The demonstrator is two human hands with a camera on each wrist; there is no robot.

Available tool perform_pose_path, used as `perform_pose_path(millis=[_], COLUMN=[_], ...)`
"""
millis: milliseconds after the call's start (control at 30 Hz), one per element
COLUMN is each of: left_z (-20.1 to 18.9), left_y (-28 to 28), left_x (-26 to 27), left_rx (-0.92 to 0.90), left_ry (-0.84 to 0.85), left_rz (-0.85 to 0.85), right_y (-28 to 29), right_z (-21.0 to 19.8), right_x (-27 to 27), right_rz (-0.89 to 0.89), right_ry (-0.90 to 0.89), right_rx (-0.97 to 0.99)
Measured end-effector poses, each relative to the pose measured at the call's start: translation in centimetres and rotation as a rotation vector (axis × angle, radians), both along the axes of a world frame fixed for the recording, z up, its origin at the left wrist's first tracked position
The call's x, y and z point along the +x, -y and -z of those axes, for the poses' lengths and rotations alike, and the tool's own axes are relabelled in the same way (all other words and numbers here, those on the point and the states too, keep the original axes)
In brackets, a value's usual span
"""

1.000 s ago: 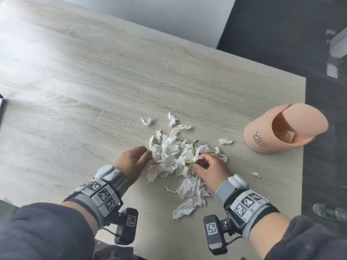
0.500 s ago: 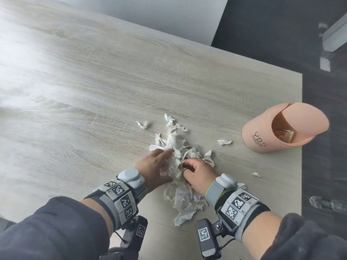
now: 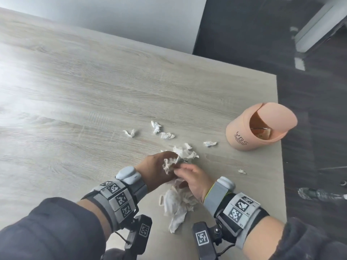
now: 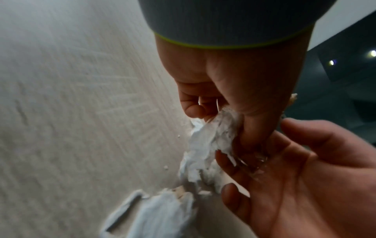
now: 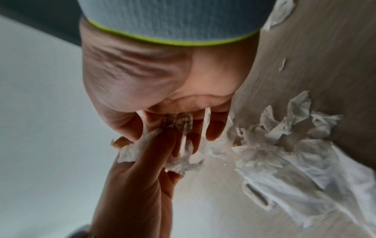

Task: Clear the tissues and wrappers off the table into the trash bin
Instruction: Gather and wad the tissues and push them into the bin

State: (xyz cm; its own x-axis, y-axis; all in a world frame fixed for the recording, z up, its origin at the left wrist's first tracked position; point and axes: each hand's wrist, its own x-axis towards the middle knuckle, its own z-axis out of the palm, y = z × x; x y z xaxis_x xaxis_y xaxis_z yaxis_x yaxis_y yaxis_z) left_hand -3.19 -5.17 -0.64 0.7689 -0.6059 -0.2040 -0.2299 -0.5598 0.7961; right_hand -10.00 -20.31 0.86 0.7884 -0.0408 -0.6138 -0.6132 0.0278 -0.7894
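Note:
A heap of torn white tissues (image 3: 176,205) lies on the wooden table (image 3: 93,91) just in front of me, with another clump (image 3: 185,153) beyond my hands. My left hand (image 3: 165,162) curls its fingers round a wad of tissue (image 4: 211,138). My right hand (image 3: 183,168) is cupped, fingers loosely spread, pressing tissue and a clear crinkled wrapper (image 4: 250,159) against the left. The peach trash bin (image 3: 242,132) stands at the table's right edge, its swing lid tipped open, well to the right of both hands.
Loose tissue scraps lie apart from the heap: one at the left (image 3: 129,133), two more behind (image 3: 155,126) (image 3: 167,136), one by the bin (image 3: 210,143), a tiny one at the right (image 3: 241,171). A plastic bottle (image 3: 317,194) lies on the dark floor past the table edge.
Both hands swept inward through the spread-out pile and met, bunching tissue between them. The left hand moved right and now grips a wad; several scraps stayed behind.

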Motion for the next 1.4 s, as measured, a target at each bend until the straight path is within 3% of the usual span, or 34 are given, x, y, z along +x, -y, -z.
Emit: perform_pose_path(millis=[100,233,367,467,667,800,867,1033,1267,1400], left_z=[-0.9,-1.8,-2.5,-2.8,-4.3,-4.9,-5.0,-5.0,-4.4,-4.8], left_y=[0.5,1.1,1.8,2.2,3.0,3.8,3.7,3.7,5.2,6.2], left_x=[0.4,0.5,-0.1,-0.7,-1.2,-2.0,-2.1,-2.2,-3.5,-4.2], left_rx=[-0.077,-0.089,-0.072,-0.023,0.063,0.098,-0.007,-0.360,-0.313,-0.280], left_ry=[-0.155,-0.239,-0.363,-0.375,-0.317,-0.262,-0.385,-0.909,-0.791,-0.728], left_rz=[-0.080,-0.211,-0.151,-0.069,0.065,0.071,0.018,-0.240,-0.123,-0.096], right_y=[0.9,2.7,3.7,3.6,3.2,3.6,3.9,5.1,5.6,5.9], right_z=[-0.7,-0.8,-0.8,-0.8,-1.3,-2.0,-2.3,-2.1,-1.7,-2.7], right_x=[-0.3,-1.7,-2.4,-2.5,-3.9,-3.9,-3.9,-4.4,-4.8,-5.4], right_rz=[0.084,0.141,0.095,-0.011,0.200,0.252,0.256,0.362,0.325,0.228], right_ry=[0.074,0.176,0.235,0.144,0.070,0.061,0.053,0.025,0.052,0.091], right_rx=[0.096,-0.107,-0.261,-0.123,0.098,0.077,0.115,0.062,-0.239,-0.245])
